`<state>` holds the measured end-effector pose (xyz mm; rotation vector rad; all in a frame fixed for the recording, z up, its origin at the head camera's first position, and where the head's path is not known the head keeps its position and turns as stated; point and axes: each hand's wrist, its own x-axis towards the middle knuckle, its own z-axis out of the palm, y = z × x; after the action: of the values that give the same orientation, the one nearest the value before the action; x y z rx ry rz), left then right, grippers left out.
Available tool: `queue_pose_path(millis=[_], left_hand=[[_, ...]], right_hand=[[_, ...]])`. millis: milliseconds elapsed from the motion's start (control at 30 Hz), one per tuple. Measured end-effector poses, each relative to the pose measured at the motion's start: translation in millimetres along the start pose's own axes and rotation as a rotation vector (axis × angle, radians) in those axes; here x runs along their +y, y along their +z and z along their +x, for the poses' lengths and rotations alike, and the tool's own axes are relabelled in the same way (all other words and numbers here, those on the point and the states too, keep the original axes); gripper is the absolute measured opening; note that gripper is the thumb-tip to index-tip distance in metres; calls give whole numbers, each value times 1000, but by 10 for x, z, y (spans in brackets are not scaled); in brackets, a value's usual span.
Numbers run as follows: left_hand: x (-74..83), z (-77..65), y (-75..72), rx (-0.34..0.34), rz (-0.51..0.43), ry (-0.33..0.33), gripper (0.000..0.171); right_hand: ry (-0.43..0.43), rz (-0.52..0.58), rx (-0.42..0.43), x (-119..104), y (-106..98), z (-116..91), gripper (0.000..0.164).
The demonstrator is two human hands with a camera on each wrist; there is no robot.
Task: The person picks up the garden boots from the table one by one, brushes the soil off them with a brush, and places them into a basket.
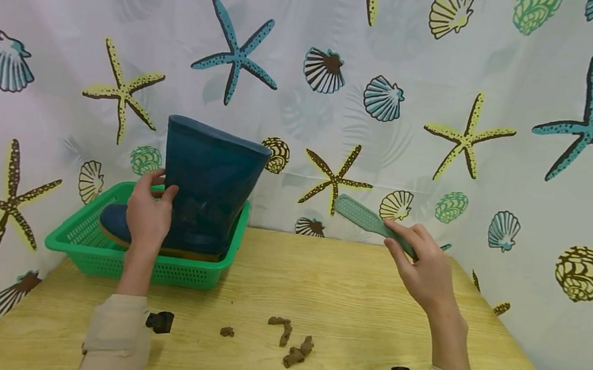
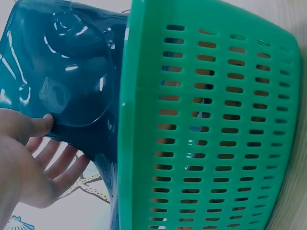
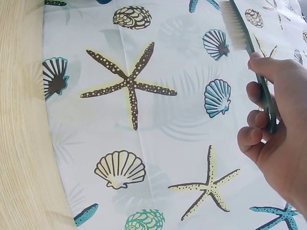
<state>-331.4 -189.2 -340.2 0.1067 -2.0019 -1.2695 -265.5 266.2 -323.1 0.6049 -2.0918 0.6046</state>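
A dark blue rubber boot (image 1: 208,187) stands in a green plastic basket (image 1: 171,271), its shaft upright and its toe pointing left. My left hand (image 1: 149,211) is at the front edge of the shaft, thumb on the near side and the other fingers reaching behind it. In the left wrist view the thumb lies on the glossy boot (image 2: 72,72). Off to the right, my right hand (image 1: 424,267) grips a green scrub brush (image 1: 364,215) by its handle, in the air above the table. White bristles show on the brush (image 3: 235,24) in the right wrist view.
Several brown, mud-like clumps (image 1: 298,351) lie on the wooden table (image 1: 350,295) between the arms, with a smaller crumb (image 1: 227,331) nearer the basket. A white curtain (image 1: 305,106) printed with starfish and shells hangs behind the table and at its sides.
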Motion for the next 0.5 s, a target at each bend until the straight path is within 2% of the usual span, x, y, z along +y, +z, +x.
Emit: queue_pose_path(millis=[100,200,300,500], left_hand=[[2,-14,44,57,41,31,28],[-19,-14,83,57,107,74,19],[-43,-11,111,5,156,84,20],[-31,-21,122,-161,218,13,38]], right_hand=[[9,-9,-13,-1,1,1,39],[13,-17,-17,-3,0,5,38],[17,-20,-20,-5,0,5,37],[31,-23,-30,-8,2,3,36]])
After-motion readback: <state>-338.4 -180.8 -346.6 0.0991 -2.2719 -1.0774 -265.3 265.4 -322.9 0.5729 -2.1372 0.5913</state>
